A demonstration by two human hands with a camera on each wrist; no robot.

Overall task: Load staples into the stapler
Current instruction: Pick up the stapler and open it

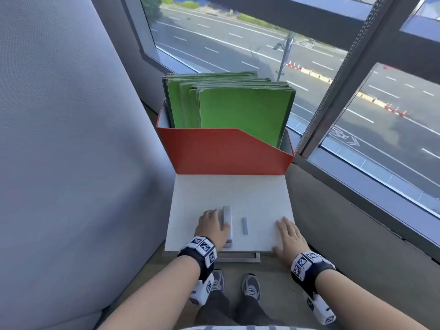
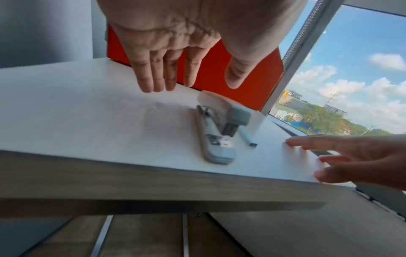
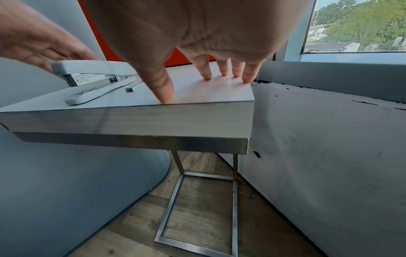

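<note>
Your surface (image 1: 262,194) is small, and the stapler (image 1: 227,225) lies close to its near edge; a careless lift could tip it off. Its long axis runs away from you, with the top arm raised off the base. Your left hand (image 1: 210,228) sits beside it, fingers straight, gripping nothing. Your right hand (image 1: 289,239) lies flat and spread near the right corner. The staple strip (image 1: 245,225), parallel and just right of the stapler, could snap if pinched hard.

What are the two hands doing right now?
Left hand: open, fingers straight, beside the stapler, holding nothing.
Right hand: open, flat on the table.
</note>
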